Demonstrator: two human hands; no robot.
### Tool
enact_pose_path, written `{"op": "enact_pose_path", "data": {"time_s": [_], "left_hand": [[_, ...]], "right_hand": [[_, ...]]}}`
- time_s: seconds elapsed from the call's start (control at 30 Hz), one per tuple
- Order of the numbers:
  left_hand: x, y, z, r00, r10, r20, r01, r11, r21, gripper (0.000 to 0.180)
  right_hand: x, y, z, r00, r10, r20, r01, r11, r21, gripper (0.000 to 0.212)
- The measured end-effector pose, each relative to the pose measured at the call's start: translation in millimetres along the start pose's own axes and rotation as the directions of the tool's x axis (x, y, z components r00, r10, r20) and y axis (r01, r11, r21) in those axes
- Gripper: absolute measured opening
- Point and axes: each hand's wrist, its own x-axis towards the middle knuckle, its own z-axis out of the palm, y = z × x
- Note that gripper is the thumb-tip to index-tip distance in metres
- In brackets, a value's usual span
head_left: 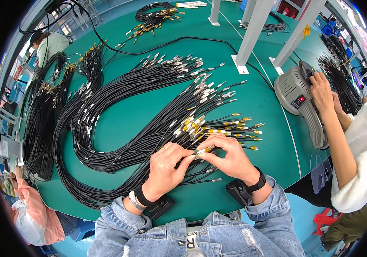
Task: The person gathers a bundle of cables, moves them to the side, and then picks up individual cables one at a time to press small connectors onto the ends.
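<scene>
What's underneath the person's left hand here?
Black cables show on both sides of the left hand, with the green tabletop visible past its thumb side. Whatever lies directly below its palm and curled fingers is covered and cannot be seen.

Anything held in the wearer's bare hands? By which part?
Yes: left hand and right hand pinch a slim cable end with white and yellow wrapping, between thumbs and fingertips. Fingers hide the exact grip points.

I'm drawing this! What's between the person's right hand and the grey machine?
In the head view, between the right hand and the grey machine lie yellow-tagged cable ends, then green tabletop with a white line.
</scene>
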Motion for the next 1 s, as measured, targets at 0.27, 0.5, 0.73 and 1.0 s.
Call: {"op": "enact_pose_path", "data": {"time_s": [0.27,0.5,0.73,1.0], "left_hand": [[-0.6,-0.2,0.1,0.992,-0.094,0.079,0.101,0.991,-0.089,0.007],[0.4,-1.1,0.3,0.993,-0.081,0.081,0.091,0.988,-0.125,0.008],[-0.1,-1.3,2.1,0.998,-0.056,0.037,0.059,0.994,-0.088,0.010],[0.8,2.9,1.6,0.999,-0.044,0.028,0.045,0.998,-0.045,0.011]], "right_hand": [[-0.3,0.9,0.3,1.000,-0.001,0.004,0.000,0.998,0.063,0.013],[0.1,-2.3,-3.9,1.000,0.002,0.023,-0.003,0.999,0.041,0.013],[-1.3,-2.0,-3.9,0.996,0.074,0.038,-0.078,0.993,0.093,0.013],[-1.7,-1.9,-0.4,0.994,0.102,0.026,-0.105,0.979,0.176,0.013]]}}
